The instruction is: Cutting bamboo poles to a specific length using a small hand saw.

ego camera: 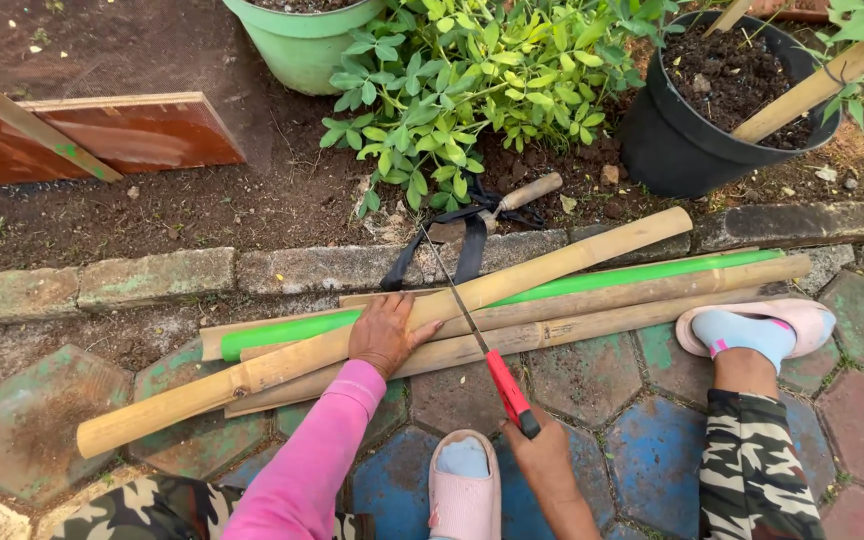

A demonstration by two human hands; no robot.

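My left hand (384,335) lies flat and unclenched on the thick bamboo pole (372,335), pinning it against the paving (52,420). My right hand (542,455) is clenched around the red handle of the saw (482,345), its thin blade crossing the pole just beside my fingers. The pole is round, smooth and pale tan, so I judge it could roll under the stroke and send the teeth into my left hand. It slants across the other bamboo lengths (632,300), one painted green, by the stone kerb (152,280). My slippered foot (752,330) rests on their far end. The pavers look worn, uneven and mossy.
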